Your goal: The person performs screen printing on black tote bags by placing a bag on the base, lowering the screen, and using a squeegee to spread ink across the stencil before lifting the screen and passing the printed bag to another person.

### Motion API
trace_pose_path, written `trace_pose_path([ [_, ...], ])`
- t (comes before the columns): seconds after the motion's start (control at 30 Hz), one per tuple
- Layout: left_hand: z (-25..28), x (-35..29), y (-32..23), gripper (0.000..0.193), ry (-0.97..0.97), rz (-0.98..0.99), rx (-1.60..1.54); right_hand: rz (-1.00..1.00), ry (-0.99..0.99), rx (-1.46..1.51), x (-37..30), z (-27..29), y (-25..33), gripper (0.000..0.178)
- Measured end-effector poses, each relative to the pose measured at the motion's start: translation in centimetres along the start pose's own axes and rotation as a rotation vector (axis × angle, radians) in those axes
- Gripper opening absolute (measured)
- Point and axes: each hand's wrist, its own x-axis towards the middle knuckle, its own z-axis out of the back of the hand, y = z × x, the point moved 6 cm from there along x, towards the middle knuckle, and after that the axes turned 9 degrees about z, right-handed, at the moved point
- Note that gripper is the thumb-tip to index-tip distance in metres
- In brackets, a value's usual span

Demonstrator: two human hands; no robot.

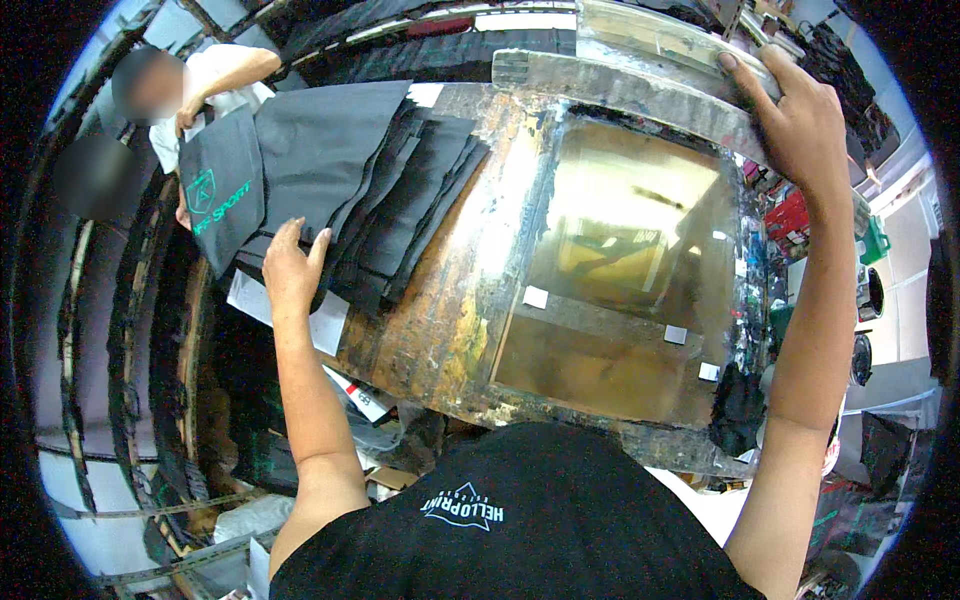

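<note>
My left hand (292,268) is at the near edge of a stack of black fabric bags (330,140), its fingers and thumb apart. Whether it presses on the fabric I cannot tell. My right hand (798,115) is closed around the far right edge of a raised screen-printing frame (630,95), the thumb on its near side. Below the frame lies a shiny brownish printing plate (615,345) with small white tabs (535,297) on it. At the far left, another person (225,80) holds a black bag with a green print (222,190).
The ink-stained wooden table (440,350) bears the stack and the plate. Black-edged racks (130,330) stand along the left. A dark rag (738,408) lies at the plate's near right corner. Red and green items (875,240) crowd the right side.
</note>
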Motion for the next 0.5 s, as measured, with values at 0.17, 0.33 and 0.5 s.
trace_pose_path([
  [0.17, -1.2, 0.8, 1.1, 0.041, 0.071, 0.098, -0.047, 0.002, -0.087, -0.056, -0.4, 0.5, 0.6, 0.055],
  [0.33, 0.5, 2.1, 0.4, 0.033, -0.015, 0.028, 0.021, -0.074, 0.031, -0.016, 0.1, 0.7, 0.9, 0.057],
  [0.5, 2.8, 1.3, -10.7, 0.014, -0.055, -0.700, -0.068, 0.044, -0.168, -0.037, 0.2, 0.7, 0.2, 0.059],
])
